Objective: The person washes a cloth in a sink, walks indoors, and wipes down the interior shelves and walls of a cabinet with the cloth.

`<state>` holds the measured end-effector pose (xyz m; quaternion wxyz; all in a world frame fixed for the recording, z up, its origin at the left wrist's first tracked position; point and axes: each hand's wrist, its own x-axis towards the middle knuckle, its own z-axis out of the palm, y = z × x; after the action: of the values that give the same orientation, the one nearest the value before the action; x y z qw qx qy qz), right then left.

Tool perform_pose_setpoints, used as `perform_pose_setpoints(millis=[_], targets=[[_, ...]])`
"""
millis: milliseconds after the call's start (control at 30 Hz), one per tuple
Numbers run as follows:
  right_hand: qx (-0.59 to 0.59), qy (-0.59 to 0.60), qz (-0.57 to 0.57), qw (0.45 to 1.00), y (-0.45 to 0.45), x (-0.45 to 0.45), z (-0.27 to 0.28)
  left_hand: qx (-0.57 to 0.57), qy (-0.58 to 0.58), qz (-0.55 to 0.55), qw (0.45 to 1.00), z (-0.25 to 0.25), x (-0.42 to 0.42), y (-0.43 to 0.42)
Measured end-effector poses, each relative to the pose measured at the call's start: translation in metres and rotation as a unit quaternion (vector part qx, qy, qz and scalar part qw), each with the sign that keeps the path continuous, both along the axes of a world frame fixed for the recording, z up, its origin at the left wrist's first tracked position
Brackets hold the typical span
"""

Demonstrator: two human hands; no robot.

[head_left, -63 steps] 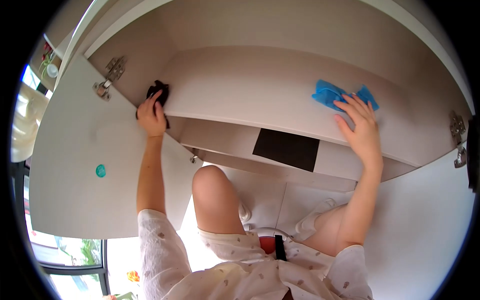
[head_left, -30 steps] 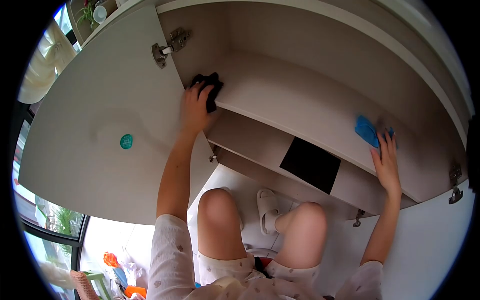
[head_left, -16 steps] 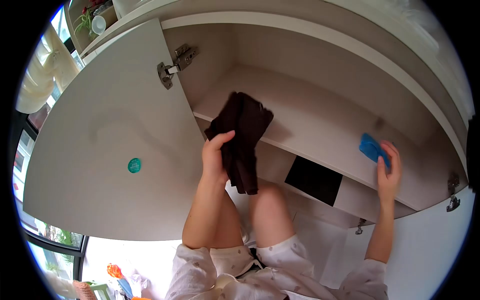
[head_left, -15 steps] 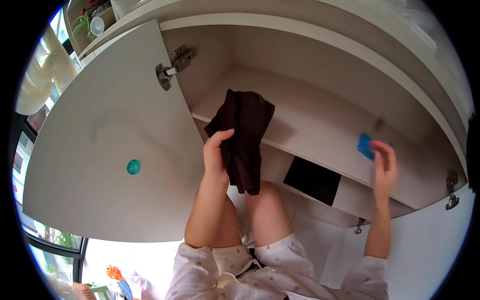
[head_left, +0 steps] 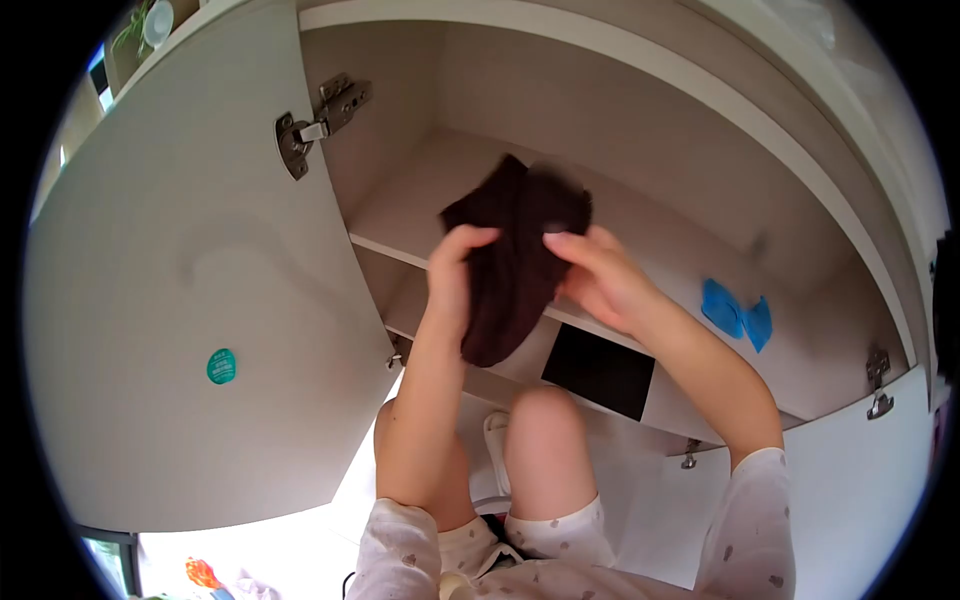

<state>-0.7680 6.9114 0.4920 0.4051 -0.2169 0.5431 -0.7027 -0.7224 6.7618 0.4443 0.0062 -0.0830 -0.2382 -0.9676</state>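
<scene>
A dark brown folded cloth (head_left: 515, 260) is held up in front of the open cabinet's shelf; its exact kind does not show. My left hand (head_left: 455, 275) grips its left side, thumb on top. On the right side, my right hand (head_left: 605, 275) pinches it with the thumb in front and the fingers behind. The cloth's upper edge is slightly blurred. To the right on the shelf (head_left: 640, 240) lies a crumpled blue piece (head_left: 738, 315), shaped like a bow, apart from both hands.
The left cabinet door (head_left: 200, 300), bearing a round green sticker (head_left: 221, 366), stands open on a metal hinge (head_left: 295, 140). Another door (head_left: 840, 480) opens at the lower right. Below the shelf is a black rectangular panel (head_left: 600, 370). An orange flower (head_left: 202, 573) shows at bottom left.
My right hand has left the blue piece on the shelf and moved left to take hold of the dark cloth. My left hand still holds the cloth, and the view has shifted slightly.
</scene>
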Motion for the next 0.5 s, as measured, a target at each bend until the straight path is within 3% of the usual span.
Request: perform_pose_setpoints(millis=[33, 67, 100, 133, 167, 200, 267, 300, 367, 400, 433, 500], targets=[[-0.044, 0.035, -0.094, 0.994, -0.004, 0.002, 0.004, -0.151, -0.046, 0.107, 0.982, -0.001, -0.012, 0.002], [-0.089, 0.075, -0.185, 0.976, -0.01, -0.001, 0.007, -0.29, 0.001, 0.163, 0.943, 0.001, -0.023, -0.002], [-0.115, 0.105, -0.198, 0.968, -0.009, -0.016, 0.007, -0.422, 0.047, 0.218, 0.879, 0.006, -0.033, -0.006], [-0.158, 0.093, -0.216, 0.959, -0.014, -0.026, 0.015, -0.499, 0.005, 0.236, 0.834, 0.012, -0.038, -0.012], [-0.202, 0.082, -0.234, 0.948, -0.02, -0.035, 0.022, -0.491, 0.012, 0.245, 0.836, 0.014, -0.046, -0.02], [-0.199, 0.094, -0.228, 0.948, -0.027, -0.048, 0.028, -0.555, -0.01, 0.301, 0.776, 0.015, -0.054, -0.031], [-0.26, 0.289, -0.311, 0.867, -0.043, -0.076, 0.037, -0.629, -0.023, 0.399, 0.667, 0.014, -0.068, -0.047], [-0.262, 0.297, -0.305, 0.866, -0.053, -0.09, 0.038, -0.624, -0.02, 0.407, 0.667, 0.013, -0.072, -0.052], [-0.228, 0.399, -0.374, 0.806, -0.075, -0.119, 0.037, -0.754, -0.041, 0.372, 0.539, 0.02, -0.073, -0.058], [-0.211, 0.423, -0.384, 0.793, -0.088, -0.128, 0.034, -0.753, -0.038, 0.379, 0.537, 0.018, -0.072, -0.06], [-0.219, 0.428, -0.384, 0.788, -0.101, -0.139, 0.034, -0.773, -0.027, 0.386, 0.502, 0.015, -0.07, -0.058], [-0.181, 0.526, -0.4, 0.728, -0.125, -0.16, 0.034, -0.803, 0.004, 0.407, 0.435, 0.004, -0.067, -0.058]])
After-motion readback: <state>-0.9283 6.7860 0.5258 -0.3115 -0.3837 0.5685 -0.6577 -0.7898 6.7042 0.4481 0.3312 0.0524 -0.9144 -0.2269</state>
